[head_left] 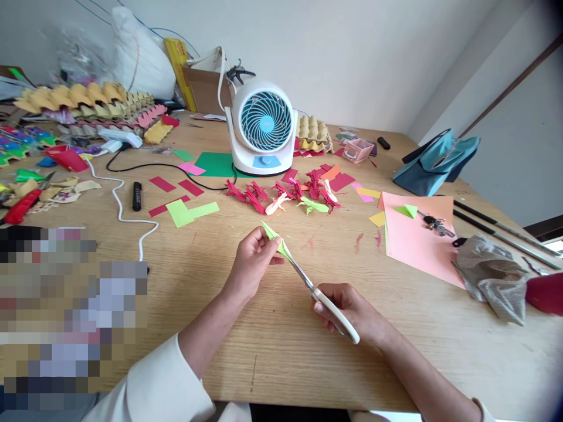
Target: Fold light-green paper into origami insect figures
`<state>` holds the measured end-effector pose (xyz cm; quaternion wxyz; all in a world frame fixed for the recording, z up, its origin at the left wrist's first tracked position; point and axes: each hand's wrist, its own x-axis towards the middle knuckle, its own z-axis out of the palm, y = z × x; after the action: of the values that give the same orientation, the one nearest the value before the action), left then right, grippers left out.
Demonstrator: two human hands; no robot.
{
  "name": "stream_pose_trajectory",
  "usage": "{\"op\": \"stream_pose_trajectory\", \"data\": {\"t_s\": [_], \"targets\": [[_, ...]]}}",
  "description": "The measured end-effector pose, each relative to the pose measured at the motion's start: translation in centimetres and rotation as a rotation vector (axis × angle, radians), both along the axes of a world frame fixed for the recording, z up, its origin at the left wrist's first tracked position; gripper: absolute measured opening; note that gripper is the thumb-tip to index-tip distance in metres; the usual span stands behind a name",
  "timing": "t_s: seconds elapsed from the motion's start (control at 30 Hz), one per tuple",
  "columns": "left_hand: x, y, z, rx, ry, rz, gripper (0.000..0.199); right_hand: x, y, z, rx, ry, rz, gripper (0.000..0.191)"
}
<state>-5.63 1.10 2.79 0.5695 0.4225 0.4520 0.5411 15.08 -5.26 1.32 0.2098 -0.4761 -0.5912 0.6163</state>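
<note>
A small piece of folded light-green paper (271, 233) is pinched between the thumb and fingers of my left hand (251, 261). My right hand (349, 310) grips white-handled scissors (336, 316), whose metal blades point up and left to the paper's lower end. The blades meet the paper there; how far they part I cannot make out. Beyond my hands lies a row of small folded paper figures, mostly red (255, 196), with a light-green one (313, 205) and a cream one (276, 203) among them.
A white fan (264, 129) stands at the back. Paper scraps (180, 212), a marker (137, 196) and a white cable (121, 202) lie on the left. Pink sheets (417, 252), keys (437, 225), a crumpled bag (492, 272) and a teal bag (433, 164) are on the right.
</note>
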Motion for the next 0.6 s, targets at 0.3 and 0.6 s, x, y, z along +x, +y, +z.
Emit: {"op": "stream_pose_trajectory", "data": {"t_s": [0.3, 0.6], "targets": [[0.18, -0.26, -0.05, 0.000, 0.014, -0.032, 0.029, -0.02, -0.06, -0.13, 0.033, -0.024, -0.009, 0.046], [0.07, -0.21, -0.15, 0.015, 0.015, -0.044, 0.030, 0.09, -0.01, -0.32, 0.041, -0.034, -0.009, 0.042]]}}
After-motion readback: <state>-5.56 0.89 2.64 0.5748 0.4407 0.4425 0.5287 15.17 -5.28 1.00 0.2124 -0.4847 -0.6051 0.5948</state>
